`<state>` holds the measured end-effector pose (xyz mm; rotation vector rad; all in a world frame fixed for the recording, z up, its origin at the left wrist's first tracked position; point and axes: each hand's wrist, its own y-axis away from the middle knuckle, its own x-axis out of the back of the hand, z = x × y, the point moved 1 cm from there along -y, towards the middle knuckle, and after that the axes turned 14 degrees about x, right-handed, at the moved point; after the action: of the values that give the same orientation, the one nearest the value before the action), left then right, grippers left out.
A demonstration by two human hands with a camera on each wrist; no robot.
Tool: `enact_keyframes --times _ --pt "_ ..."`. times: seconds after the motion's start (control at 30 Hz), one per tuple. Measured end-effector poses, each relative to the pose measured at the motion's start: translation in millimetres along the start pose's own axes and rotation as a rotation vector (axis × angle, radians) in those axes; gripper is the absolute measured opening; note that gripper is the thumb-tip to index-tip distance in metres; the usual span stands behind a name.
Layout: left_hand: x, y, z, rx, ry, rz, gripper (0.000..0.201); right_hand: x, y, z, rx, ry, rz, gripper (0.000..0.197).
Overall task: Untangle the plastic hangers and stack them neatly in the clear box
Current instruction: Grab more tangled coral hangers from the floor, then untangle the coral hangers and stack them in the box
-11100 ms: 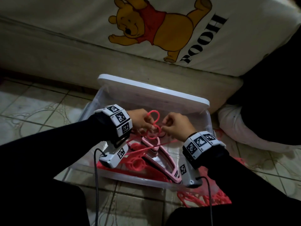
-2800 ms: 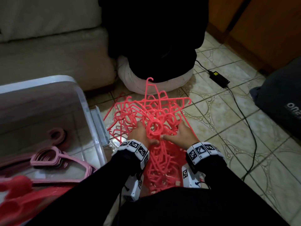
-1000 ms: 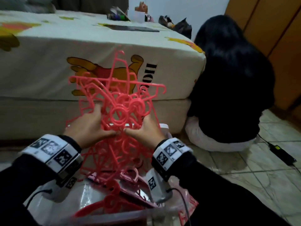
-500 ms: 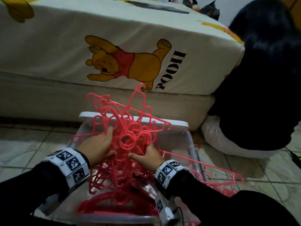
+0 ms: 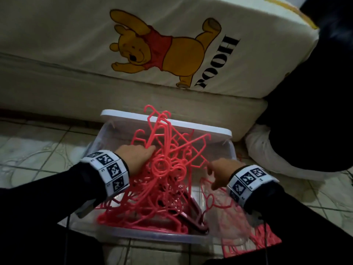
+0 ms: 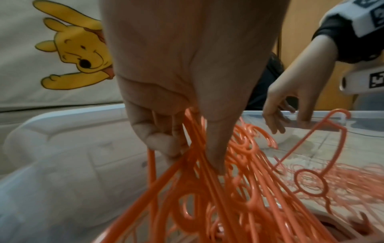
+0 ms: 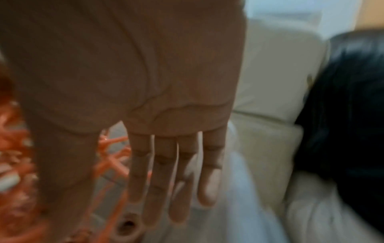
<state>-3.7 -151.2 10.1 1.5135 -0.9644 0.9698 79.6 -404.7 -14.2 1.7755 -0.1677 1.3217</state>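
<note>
A tangle of coral-red plastic hangers (image 5: 166,169) stands in the clear box (image 5: 152,236), hooks pointing up and away from me. My left hand (image 5: 141,153) grips the tangle near its top left; in the left wrist view my left hand (image 6: 187,115) has fingers and thumb pinched round several thin hanger bars (image 6: 207,189). My right hand (image 5: 217,171) hovers off the tangle over the box's right wall, holding nothing. In the right wrist view the right hand (image 7: 170,172) shows straight fingers. Darker pink hangers (image 5: 194,213) lie on the box's bottom.
The box's white lid (image 5: 191,127) leans behind it against a mattress with a bear print (image 5: 152,50). Another person in black (image 5: 305,111) sits at the right. More red hangers (image 5: 257,240) lie on the tiled floor right of the box.
The tangle has come down into the box. My right hand has let go of it and moved right; my left hand still holds it.
</note>
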Motion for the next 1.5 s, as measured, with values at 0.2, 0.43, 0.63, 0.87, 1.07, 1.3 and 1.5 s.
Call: enact_keyframes --times 0.2,0.43,0.63,0.87,1.07,1.3,1.5 --pt "9.7 -8.0 -7.4 -0.019 0.119 0.000 0.040 -15.1 2.5 -4.8 0.022 0.057 -0.067 0.041" --pt "25.3 -7.0 -12.8 -0.078 0.271 0.041 0.042 28.2 -5.3 -29.2 0.081 -0.113 0.157 0.030" --pt "38.7 -10.3 -19.7 -0.081 0.502 0.111 0.053 60.5 -2.1 -32.3 0.134 -0.317 0.365 0.031" --pt "41.3 -14.0 -28.1 -0.056 0.708 0.051 0.046 78.8 -1.6 -32.1 0.104 -0.481 0.577 0.026" --pt "29.2 -16.0 -29.0 -0.001 0.521 -0.100 0.043 92.8 7.0 -36.3 0.204 -0.603 0.675 0.023" --pt "46.1 -6.2 -30.2 0.025 0.524 -0.045 0.024 102.6 10.3 -32.1 0.281 -0.418 0.769 0.004" --pt "61.3 0.5 -23.9 -0.141 0.366 0.561 0.033 103.7 8.9 -47.6 0.416 -0.358 0.846 0.004"
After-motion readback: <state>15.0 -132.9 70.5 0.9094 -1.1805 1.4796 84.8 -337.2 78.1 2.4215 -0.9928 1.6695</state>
